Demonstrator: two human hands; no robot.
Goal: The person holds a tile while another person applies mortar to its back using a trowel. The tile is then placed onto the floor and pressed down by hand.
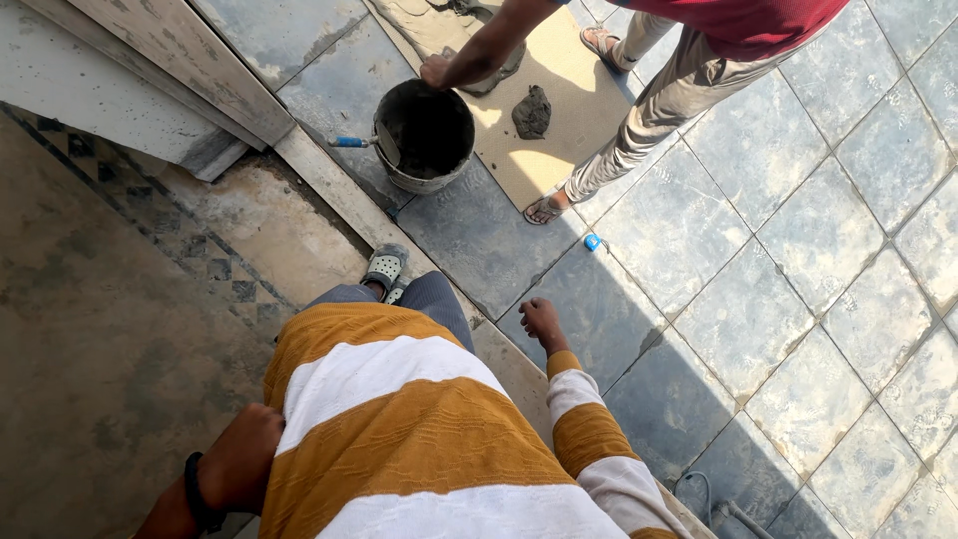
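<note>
left hand (pixel 242 459) at 7 o'clock looks curled with nothing in it, right hand (pixel 544 321) dangles loose over open floor tiles (pixel 798 299), and way up at 12 a co-worker's hand (pixel 435 70) grips the mortar bucket (pixel 424 135) rim by the ledge (pixel 329 185).

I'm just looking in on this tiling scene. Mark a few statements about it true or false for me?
1. The bucket stands on the tiled floor. True.
2. The right hand holds a trowel. False: it is empty; the trowel rests in the bucket.
3. Another person's hand is at the bucket's rim. True.
4. The left hand grips the bucket. False: it is far from it, beside the striped shirt.
5. A lump of mortar lies by the bucket. True.
</note>
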